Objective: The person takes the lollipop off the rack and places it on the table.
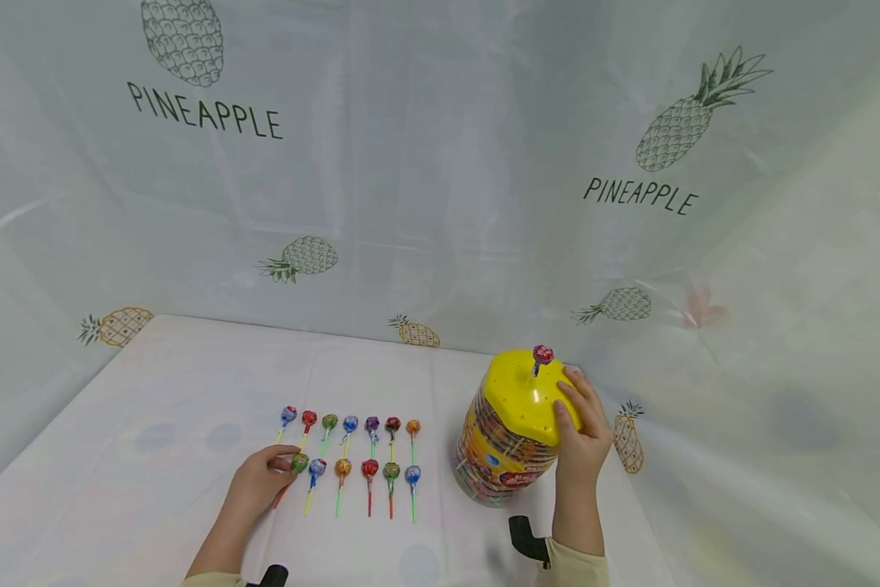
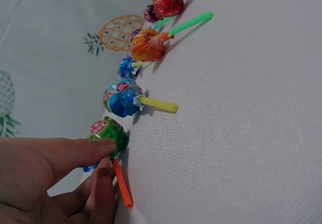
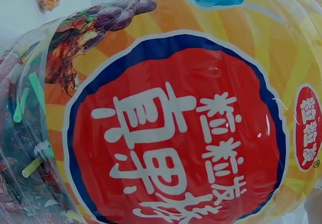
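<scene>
My left hand (image 1: 258, 487) pinches the wrapped head of a green lollipop (image 2: 111, 133) between thumb and fingers. Its orange-red stick slants down onto the white tablecloth. This lollipop lies at the left end of the nearer of two rows, with a blue lollipop (image 2: 123, 97) on a yellow stick beside it. At the right stands a big clear plastic jar (image 1: 476, 452) with a colourful label (image 3: 176, 128) and many lollipops inside. My right hand (image 1: 585, 424) rests on the right edge of its yellow lid (image 1: 516, 399), fingers on top. A red-and-purple lollipop (image 1: 542, 355) stands upright in the lid.
Several more lollipops lie in the two rows, among them an orange one (image 1: 342, 468) and a red one (image 1: 369, 468) nearer, and a purple one (image 1: 372, 424) behind. A pineapple-print curtain (image 1: 425, 204) hangs along the table's back edge and right side.
</scene>
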Motion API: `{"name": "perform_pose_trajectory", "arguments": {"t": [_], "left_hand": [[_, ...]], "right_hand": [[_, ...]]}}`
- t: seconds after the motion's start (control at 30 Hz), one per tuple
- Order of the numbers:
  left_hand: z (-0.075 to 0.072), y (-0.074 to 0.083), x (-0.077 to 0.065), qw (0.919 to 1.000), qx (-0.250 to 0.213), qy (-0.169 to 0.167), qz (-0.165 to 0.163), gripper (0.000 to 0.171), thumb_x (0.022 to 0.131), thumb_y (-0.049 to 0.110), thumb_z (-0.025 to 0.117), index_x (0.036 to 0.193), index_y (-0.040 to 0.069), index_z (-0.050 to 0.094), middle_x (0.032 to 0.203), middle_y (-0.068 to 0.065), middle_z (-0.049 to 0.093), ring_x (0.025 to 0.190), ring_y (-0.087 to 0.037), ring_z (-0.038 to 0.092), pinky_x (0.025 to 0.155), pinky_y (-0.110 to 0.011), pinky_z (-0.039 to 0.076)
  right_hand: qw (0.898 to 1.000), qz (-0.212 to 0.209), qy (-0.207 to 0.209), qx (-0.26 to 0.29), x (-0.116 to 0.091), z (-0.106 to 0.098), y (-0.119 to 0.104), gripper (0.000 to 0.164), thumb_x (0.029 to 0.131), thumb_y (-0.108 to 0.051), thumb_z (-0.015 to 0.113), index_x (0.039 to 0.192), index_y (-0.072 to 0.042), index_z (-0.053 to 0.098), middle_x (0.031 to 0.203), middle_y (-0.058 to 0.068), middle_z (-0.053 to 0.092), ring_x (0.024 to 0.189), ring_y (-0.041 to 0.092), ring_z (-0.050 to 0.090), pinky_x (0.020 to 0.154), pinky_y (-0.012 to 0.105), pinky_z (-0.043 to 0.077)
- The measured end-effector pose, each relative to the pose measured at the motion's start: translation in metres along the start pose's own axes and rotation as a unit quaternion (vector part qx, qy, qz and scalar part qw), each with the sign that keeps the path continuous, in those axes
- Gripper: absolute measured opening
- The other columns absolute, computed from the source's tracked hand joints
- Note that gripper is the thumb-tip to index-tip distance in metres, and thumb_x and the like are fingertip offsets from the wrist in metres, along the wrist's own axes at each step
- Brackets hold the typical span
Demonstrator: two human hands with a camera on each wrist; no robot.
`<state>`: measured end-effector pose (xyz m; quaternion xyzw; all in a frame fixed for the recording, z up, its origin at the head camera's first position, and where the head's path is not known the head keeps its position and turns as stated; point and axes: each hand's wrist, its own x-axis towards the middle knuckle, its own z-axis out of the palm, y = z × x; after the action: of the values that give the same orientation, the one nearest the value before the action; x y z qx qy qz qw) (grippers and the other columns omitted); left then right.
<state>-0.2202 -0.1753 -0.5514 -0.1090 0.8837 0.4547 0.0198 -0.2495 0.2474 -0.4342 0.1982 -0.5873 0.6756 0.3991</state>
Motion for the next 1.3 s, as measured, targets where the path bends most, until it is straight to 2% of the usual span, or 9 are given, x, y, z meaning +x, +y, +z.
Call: {"name": "perform_pose_trajectory", "arguments": {"t": [0.17,0.53,0.83,1.1,1.3], "left_hand": [[-0.0006,0.0015,-0.002,1.0,-0.002,0.008,0.0,0.038,0.081,0.004,0.073,0.118,-0.002,0.065,0.081,-0.002,0.061,0.069,-0.017,0.055,0.063,-0.033,0.042],[0.0024,0.0008,-0.0056,0.9992,0.03,0.021,-0.015,0.042,0.081,0.01,0.074,0.119,-0.002,0.063,0.074,0.002,0.062,0.068,-0.018,0.054,0.064,-0.035,0.041],[0.005,0.0005,-0.0065,0.9994,0.007,0.005,-0.035,0.041,0.085,0.009,0.069,0.122,-0.005,0.058,0.06,0.003,0.059,0.053,-0.015,0.053,0.058,-0.032,0.036],[0.0066,-0.0011,-0.0066,0.9993,-0.008,0.014,-0.033,0.04,0.084,0.008,0.069,0.12,-0.006,0.059,0.06,0.002,0.06,0.051,-0.015,0.054,0.055,-0.032,0.037],[0.0081,-0.0029,-0.0057,0.9994,-0.001,0.023,-0.027,0.04,0.083,0.011,0.069,0.119,-0.004,0.06,0.063,0.003,0.06,0.054,-0.015,0.052,0.055,-0.031,0.037]], "right_hand": [[1.0,-0.003,-0.001,0.01,-0.0006,0.0,0.0008,0.022,0.086,0.022,0.055,0.107,0.023,0.062,0.129,0.021,0.058,0.133,0.028,0.042,0.104,0.026,0.038],[1.0,-0.007,-0.002,0.011,-0.0008,0.001,-0.0002,0.022,0.086,0.021,0.055,0.107,0.023,0.062,0.129,0.025,0.057,0.133,0.029,0.041,0.105,0.027,0.037],[1.0,-0.008,-0.003,0.016,-0.0007,0.001,-0.0003,0.021,0.087,0.021,0.055,0.107,0.022,0.062,0.129,0.024,0.057,0.133,0.03,0.041,0.104,0.027,0.039],[1.0,-0.013,-0.007,0.009,-0.0004,0.0003,0.0005,0.022,0.087,0.02,0.055,0.107,0.022,0.062,0.129,0.023,0.057,0.134,0.029,0.041,0.105,0.028,0.037],[1.0,-0.014,-0.007,0.003,-0.0006,0.0002,0.001,0.022,0.087,0.02,0.055,0.107,0.022,0.062,0.129,0.023,0.058,0.134,0.03,0.041,0.105,0.028,0.037]]}}
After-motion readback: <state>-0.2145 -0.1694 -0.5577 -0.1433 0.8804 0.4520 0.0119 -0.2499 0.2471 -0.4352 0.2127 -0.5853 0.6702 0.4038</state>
